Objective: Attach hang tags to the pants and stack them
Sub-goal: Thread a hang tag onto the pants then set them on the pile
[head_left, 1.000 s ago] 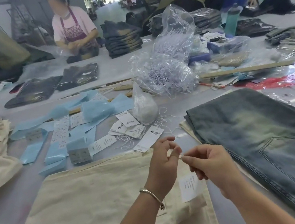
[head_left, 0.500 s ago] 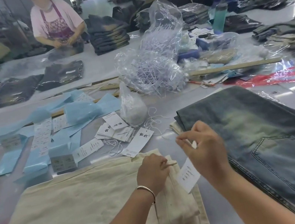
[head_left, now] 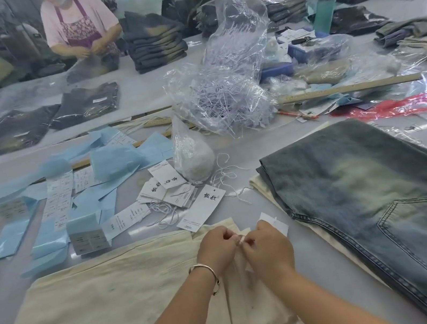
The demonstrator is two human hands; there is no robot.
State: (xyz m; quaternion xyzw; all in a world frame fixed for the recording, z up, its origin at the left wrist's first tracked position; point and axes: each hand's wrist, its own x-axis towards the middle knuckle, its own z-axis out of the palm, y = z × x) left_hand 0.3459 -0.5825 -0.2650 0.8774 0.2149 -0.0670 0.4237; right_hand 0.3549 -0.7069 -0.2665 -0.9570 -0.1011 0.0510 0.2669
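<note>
Status: tagging of one pair is in progress. The cream pants (head_left: pixel 112 306) lie flat on the table (head_left: pixel 298 289) directly in front of the person. Both hands meet at the upper right corner of this garment, at what appears to be the waistband.

Grip state: the left hand (head_left: pixel 216 247) has its fingers curled, with the fingertips pinching something small at the fabric edge. The right hand (head_left: pixel 268 249) is likewise curled and pinches at the same spot. The item between the fingertips is too small to identify; it is judged to be the tag string.

Position of the tag: a white hang tag (head_left: pixel 274 222) shows just above the right hand's knuckles, touching that hand, and sits over the corner of the cream pants. Whether the string is already fastened cannot be told.

Completed work, as judged: the blue jeans (head_left: pixel 383 204) lie to the right on top of another cream garment, forming a low stack.

Remaining work: secure the tag, then move the cream pants onto the stack. Spare tags (head_left: pixel 172 194) and loose strings (head_left: pixel 167 212) lie just beyond the cream pants.
</note>
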